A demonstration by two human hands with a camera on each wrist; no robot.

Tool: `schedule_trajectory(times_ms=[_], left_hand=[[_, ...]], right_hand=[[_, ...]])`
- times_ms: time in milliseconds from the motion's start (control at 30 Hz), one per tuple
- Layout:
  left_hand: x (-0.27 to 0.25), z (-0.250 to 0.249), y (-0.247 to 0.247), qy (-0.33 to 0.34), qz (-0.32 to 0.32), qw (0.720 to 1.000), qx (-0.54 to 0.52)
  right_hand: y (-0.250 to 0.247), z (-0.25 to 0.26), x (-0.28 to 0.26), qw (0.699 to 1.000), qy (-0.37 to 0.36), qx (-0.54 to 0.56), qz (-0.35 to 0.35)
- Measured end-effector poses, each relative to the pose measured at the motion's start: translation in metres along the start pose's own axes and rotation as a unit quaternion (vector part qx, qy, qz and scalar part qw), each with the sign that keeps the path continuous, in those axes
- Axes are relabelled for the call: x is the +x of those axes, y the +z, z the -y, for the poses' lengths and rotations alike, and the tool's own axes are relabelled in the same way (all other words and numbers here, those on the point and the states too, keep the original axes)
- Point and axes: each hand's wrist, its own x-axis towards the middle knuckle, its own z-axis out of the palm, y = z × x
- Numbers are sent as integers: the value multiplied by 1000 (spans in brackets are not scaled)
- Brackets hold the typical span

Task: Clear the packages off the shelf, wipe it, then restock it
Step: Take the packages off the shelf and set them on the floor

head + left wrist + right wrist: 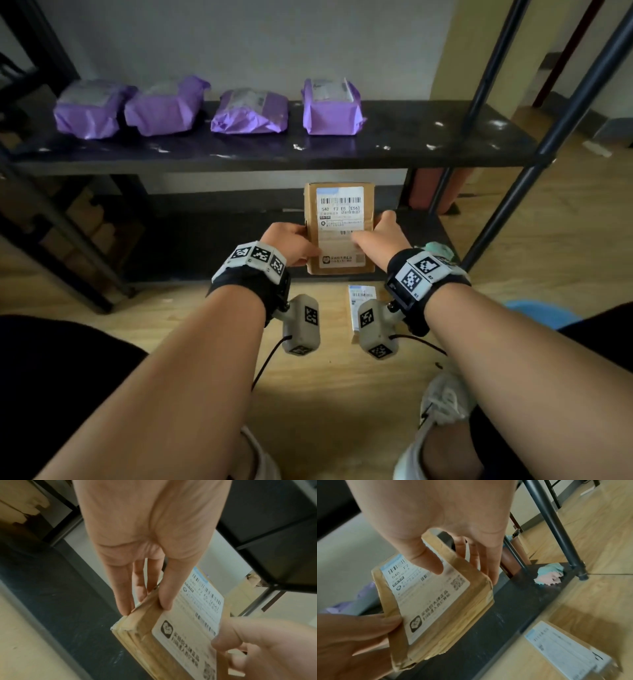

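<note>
A brown cardboard package with a white shipping label hangs over the dark bottom shelf, held from both sides. My left hand grips its left edge, thumb on top and fingers underneath; the left wrist view shows the same grip on the package. My right hand grips the right edge, thumb on the label, as the right wrist view shows on the package. Several purple-wrapped packages stand in a row on the upper shelf. A second labelled box lies on the floor.
A crumpled teal and pink cloth lies at the right end of the bottom shelf. Black metal uprights frame the shelf on the right. Wooden floor lies in front, with my knees and white shoes at the bottom.
</note>
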Motion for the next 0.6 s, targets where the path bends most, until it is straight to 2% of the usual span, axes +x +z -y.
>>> schedule_trajectory(times_ms=[333, 600], left_hand=[[61, 93, 26, -128, 22, 987, 93], [112, 162, 52, -215, 55, 967, 126]], right_hand=[[70, -68, 43, 987, 99, -55, 112], [122, -115, 81, 961, 151, -107, 207]])
